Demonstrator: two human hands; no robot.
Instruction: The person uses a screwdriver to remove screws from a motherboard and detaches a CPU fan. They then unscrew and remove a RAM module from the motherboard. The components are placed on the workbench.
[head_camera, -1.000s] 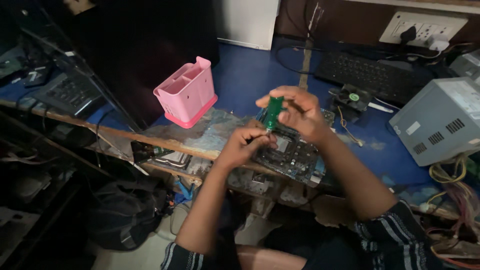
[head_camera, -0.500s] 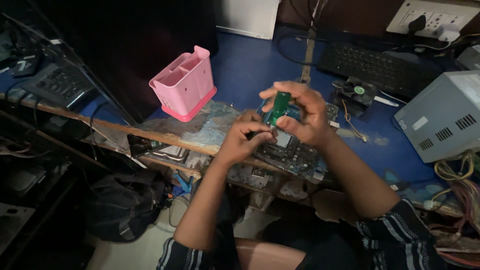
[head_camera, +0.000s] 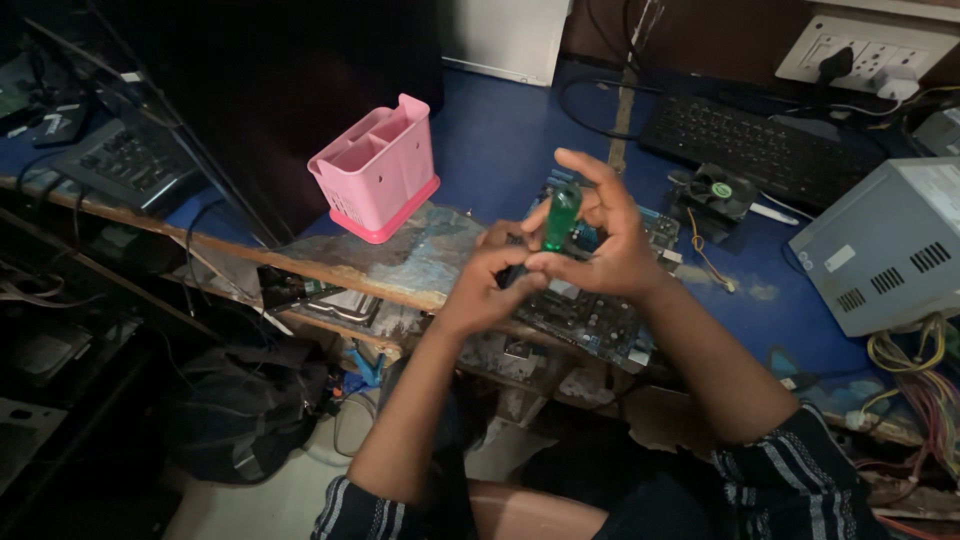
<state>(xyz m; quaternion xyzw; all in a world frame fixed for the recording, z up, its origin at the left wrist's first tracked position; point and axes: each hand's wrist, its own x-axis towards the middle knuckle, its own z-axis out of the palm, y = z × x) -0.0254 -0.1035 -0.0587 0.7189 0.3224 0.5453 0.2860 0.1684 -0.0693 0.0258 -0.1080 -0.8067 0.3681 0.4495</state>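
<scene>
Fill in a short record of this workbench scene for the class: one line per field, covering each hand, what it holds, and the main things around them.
Right hand: grips a green screwdriver handle, held upright
Left hand: beside the handle's lower end, fingers curled; what it grips is hidden
Under the hands: circuit board lying flat on the blue table
Left of the hands: pink plastic caddy, upright
Behind: black keyboard, small cooling fan
Right: grey metal box

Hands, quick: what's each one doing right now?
Left hand: curled shut over the circuit board; whether it grips anything cannot be told.
Right hand: closed on the green screwdriver handle.
</scene>
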